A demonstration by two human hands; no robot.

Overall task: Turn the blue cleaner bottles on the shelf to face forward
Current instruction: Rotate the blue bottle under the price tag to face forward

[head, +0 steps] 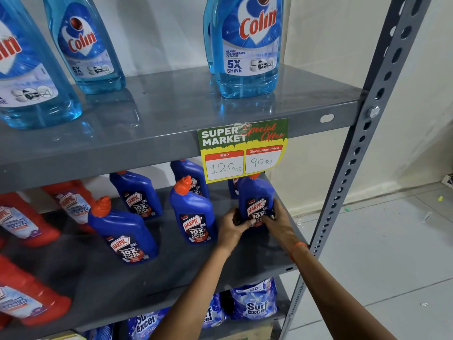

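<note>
Both hands grip one blue bottle (pixel 256 201) on the middle shelf (pixel 245 256) of a grey metal rack, directly below the price card (pixel 242 149) taped to the edge of the shelf above; the left hand (pixel 232 225) wraps the bottle's lower left side, thumb across the label, and the right hand (pixel 278 220) closes on its lower right side, an orange band (pixel 299 246) at that wrist; the bottle stands upright with its Harpic label facing out and its orange cap partly hidden behind the card; left of the card and lower, three more blue Harpic bottles (pixel 193 212) stand with labels forward, and another sits behind them, just under the card's left edge; a further blue one peeks out behind the held bottle, mostly hidden, so its facing cannot be told; far left of the card, red bottles (pixel 24 219) line the same shelf, blurred; above the card, on the top shelf, pale blue Colin bottles (pixel 246 45) stand with labels forward; well below the card, Surf Excel packs (pixel 255 300) lie on the lower shelf; right of the card rises the rack's perforated post (pixel 362 148).
</note>
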